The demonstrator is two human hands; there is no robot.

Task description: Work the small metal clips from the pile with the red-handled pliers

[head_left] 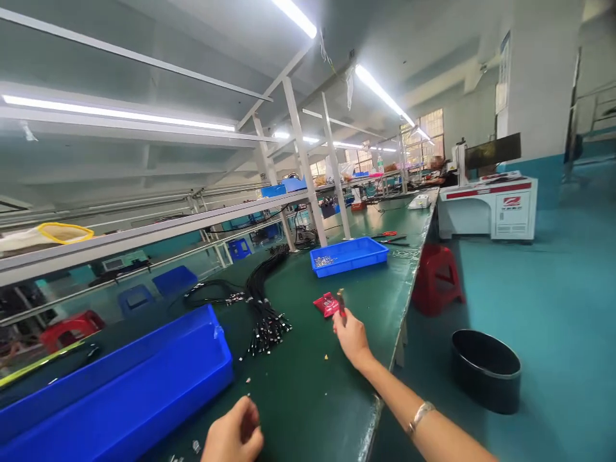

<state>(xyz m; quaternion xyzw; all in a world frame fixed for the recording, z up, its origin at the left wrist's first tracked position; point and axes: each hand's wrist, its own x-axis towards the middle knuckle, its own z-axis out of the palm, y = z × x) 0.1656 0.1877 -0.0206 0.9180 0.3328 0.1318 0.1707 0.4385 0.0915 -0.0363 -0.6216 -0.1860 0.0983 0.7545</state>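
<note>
My right hand (352, 335) is closed round a small, slim, dark reddish-brown object with a brass-coloured tip (341, 299), held up over the bench; its exact kind cannot be made out. Just behind and left of those fingers lies a small red packet (327, 304). My left hand (234, 431), at the bottom of the view, has curled fingers, and whatever may be inside them is hidden. Left of the red packet, a bundle of black cables (262, 295) with metal connector ends (269, 332) rests on the green bench top (308, 391).
A long blue bin (158, 378) fills the near left. Further along stands a blue tray (353, 256) with small metal parts, and beyond it red-handled pliers (387, 233). Shelf posts (304, 160) rise on the left. A red stool (437, 279) and black bucket (486, 372) stand right.
</note>
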